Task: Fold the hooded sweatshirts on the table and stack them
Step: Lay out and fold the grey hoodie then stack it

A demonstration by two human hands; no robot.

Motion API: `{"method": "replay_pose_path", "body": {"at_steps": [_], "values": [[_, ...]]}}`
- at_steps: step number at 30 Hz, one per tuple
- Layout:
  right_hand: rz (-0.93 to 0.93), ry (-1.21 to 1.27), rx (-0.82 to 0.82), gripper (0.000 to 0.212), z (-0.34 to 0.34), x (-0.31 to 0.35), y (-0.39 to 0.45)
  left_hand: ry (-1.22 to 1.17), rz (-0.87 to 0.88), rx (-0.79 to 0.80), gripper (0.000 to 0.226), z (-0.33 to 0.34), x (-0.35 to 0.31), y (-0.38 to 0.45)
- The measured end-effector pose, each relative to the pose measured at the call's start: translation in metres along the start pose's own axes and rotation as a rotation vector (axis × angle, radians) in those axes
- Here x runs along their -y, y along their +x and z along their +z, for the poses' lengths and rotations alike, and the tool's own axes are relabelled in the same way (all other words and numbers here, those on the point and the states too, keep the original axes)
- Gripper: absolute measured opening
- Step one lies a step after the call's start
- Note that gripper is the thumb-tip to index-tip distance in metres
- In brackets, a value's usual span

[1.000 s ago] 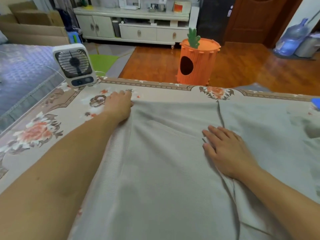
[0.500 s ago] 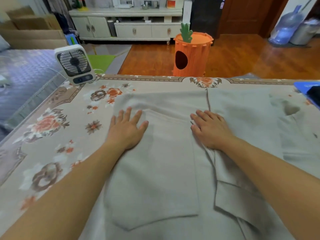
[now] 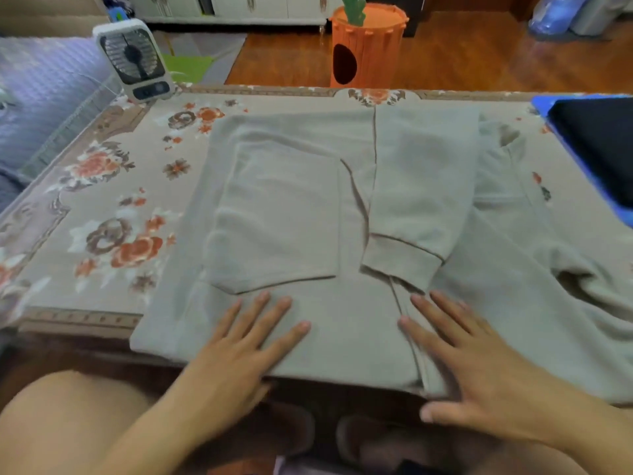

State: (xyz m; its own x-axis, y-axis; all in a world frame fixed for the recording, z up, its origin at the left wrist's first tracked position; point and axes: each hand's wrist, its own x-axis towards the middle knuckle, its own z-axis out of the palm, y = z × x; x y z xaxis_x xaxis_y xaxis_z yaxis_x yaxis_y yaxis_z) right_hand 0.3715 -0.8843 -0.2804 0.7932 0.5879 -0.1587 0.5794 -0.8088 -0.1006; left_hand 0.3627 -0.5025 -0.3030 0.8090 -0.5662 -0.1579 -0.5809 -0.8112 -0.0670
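A beige hooded sweatshirt (image 3: 308, 207) lies flat on the floral-covered table (image 3: 113, 214), front pocket up, one sleeve folded across its right half with the cuff (image 3: 400, 262) pointing toward me. Its hood (image 3: 589, 286) bunches at the right. The near hem hangs slightly over the table's front edge. My left hand (image 3: 239, 351) lies flat, fingers spread, on the hem below the pocket. My right hand (image 3: 462, 368) presses flat on the hem just below the cuff. Neither hand grips anything.
A small white desk fan (image 3: 135, 60) stands at the table's back left corner. A dark garment on a blue surface (image 3: 596, 145) sits at the right edge. An orange carrot-shaped bin (image 3: 368, 46) stands on the wooden floor beyond the table. A bed lies to the left.
Both hands slid from the far and middle part of the sweatshirt down toward me to its near hem, smoothing the fabric. The view tilted downward.
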Motion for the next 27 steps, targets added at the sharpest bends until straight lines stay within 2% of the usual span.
{"method": "replay_pose_path", "body": {"at_steps": [2, 5, 7, 10, 13, 16, 18, 20, 22, 24, 25, 27], "values": [[0.009, -0.12, 0.052, 0.115, 0.009, -0.002, -0.012, -0.011, -0.025, -0.021, 0.105, -0.001, 0.009, -0.005], [0.061, -0.111, -0.007, 0.127, 0.016, -0.012, -0.019, -0.023, -0.025, -0.046, 0.095, -0.005, 0.025, -0.014], [0.046, -0.099, -0.088, 0.122, 0.018, -0.017, -0.027, -0.043, -0.042, -0.044, 0.091, -0.009, 0.03, -0.019], [0.086, -0.054, -0.113, 0.116, 0.01, -0.017, -0.034, -0.086, -0.074, -0.071, 0.084, -0.012, 0.035, -0.021], [0.166, -0.085, -0.077, 0.115, 0.009, -0.028, -0.045, -0.101, -0.099, -0.088, 0.094, -0.006, 0.031, -0.022], [0.196, -0.031, -0.159, 0.109, 0.004, -0.047, -0.059, -0.137, -0.137, -0.146, 0.113, 0.001, 0.024, -0.025], [0.227, -0.048, -0.199, 0.097, -0.008, -0.044, -0.058, -0.204, -0.147, -0.222, 0.102, -0.003, 0.023, -0.026], [0.264, -0.083, -0.127, 0.079, -0.03, -0.033, -0.056, -0.257, -0.14, -0.299, 0.08, -0.018, 0.024, -0.03], [0.358, -0.119, 0.092, 0.059, -0.057, -0.029, -0.058, -0.287, -0.137, -0.235, 0.066, -0.042, 0.026, -0.036], [0.405, -0.044, 0.243, 0.041, -0.085, -0.03, -0.057, -0.331, -0.219, -0.035, 0.056, -0.072, 0.033, -0.036], [0.414, -0.016, 0.272, 0.036, -0.1, -0.031, -0.051, -0.382, -0.275, 0.052, 0.047, -0.084, 0.042, -0.031], [0.43, -0.012, 0.263, 0.042, -0.128, -0.039, -0.029, -0.461, -0.396, 0.168, 0.044, -0.107, 0.068, -0.009]]}}
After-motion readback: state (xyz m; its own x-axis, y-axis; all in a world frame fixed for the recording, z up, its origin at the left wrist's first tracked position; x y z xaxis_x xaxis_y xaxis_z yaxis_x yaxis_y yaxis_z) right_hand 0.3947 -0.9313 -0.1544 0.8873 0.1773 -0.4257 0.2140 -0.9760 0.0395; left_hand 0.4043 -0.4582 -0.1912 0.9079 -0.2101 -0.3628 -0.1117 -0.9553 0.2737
